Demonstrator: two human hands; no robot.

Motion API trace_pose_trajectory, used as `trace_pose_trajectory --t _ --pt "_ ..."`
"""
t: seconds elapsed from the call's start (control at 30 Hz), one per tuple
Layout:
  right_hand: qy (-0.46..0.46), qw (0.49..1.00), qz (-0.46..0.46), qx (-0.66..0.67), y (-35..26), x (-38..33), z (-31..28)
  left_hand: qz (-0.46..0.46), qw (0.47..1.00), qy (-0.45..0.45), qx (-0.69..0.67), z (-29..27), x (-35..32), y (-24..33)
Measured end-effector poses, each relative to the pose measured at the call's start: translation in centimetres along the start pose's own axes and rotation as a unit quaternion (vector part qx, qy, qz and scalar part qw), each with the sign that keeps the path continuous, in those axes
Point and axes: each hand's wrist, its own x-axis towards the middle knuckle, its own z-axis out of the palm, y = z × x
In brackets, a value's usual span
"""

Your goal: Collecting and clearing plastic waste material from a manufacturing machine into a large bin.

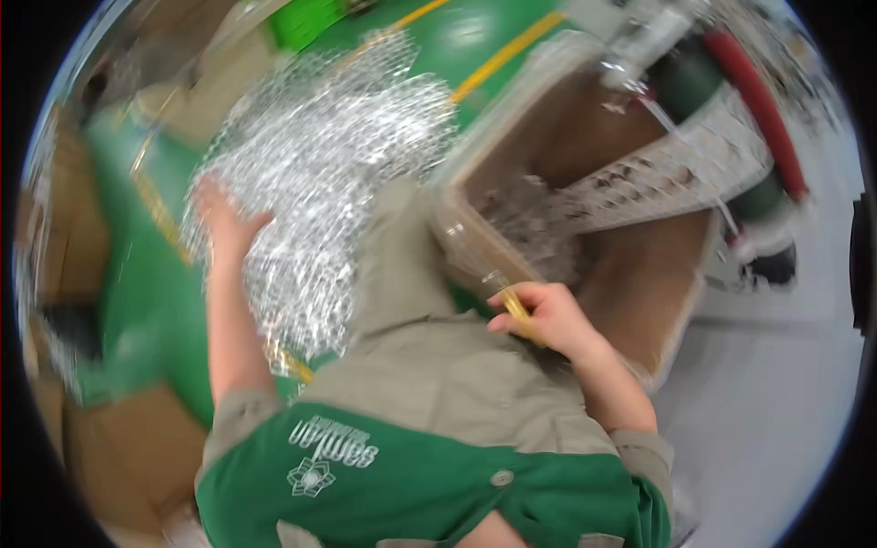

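My left hand (228,219) is stretched out with its fingers spread at the left edge of a big pile of shiny clear plastic webbing (320,183). It seems to touch the pile, though motion blur hides the exact contact. In my right hand (553,318), fingers are closed round a slim yellow-handled tool (519,310) with a pale tip; its exact kind is too blurred to tell. That hand is beside the near left edge of a large plastic-lined cardboard box (630,301). Crumpled clear plastic (530,224) lies inside the box.
A perforated clear plastic strip (667,169) slopes from a machine with a red roller (754,110) into the box. Yellow lines (507,57) cross the green floor (151,315). Cardboard boxes (128,447) stand at the left, and a green crate (306,23) at the back.
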Motion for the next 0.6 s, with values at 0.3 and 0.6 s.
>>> trace_pose_trajectory --t 0.3,0.6 --pt "0.491 0.859 -0.003 0.145 0.2 -14.3 -15.0 0.230 0.914 -0.065 -0.328 2.7 -3.6 24.9" --pt "0.723 0.599 0.166 -0.300 7.3 -27.2 -43.6 0.414 0.901 -0.045 -0.123 5.2 -6.7 34.3"
